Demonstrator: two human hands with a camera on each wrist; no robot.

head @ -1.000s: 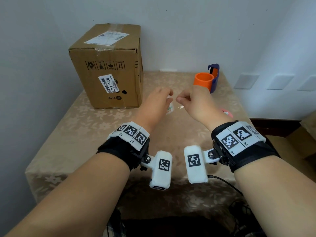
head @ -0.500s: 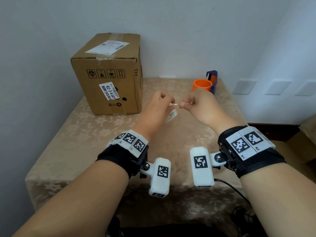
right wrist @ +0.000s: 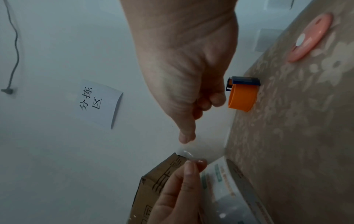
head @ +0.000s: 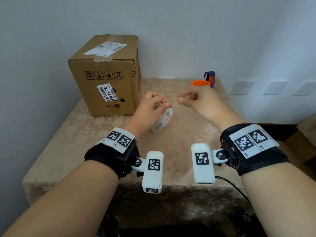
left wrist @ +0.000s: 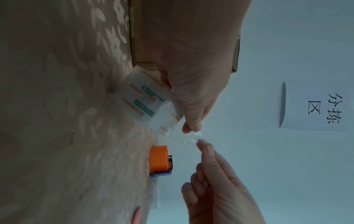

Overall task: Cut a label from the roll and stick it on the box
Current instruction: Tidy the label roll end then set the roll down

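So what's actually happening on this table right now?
A person holds a roll of printed labels in the left hand, above the cloth-covered table. The right hand pinches a thin clear strip that runs between the two hands' fingers. The cardboard box stands behind the left hand. An orange and blue tape dispenser sits at the far edge. No label has gone onto the box yet.
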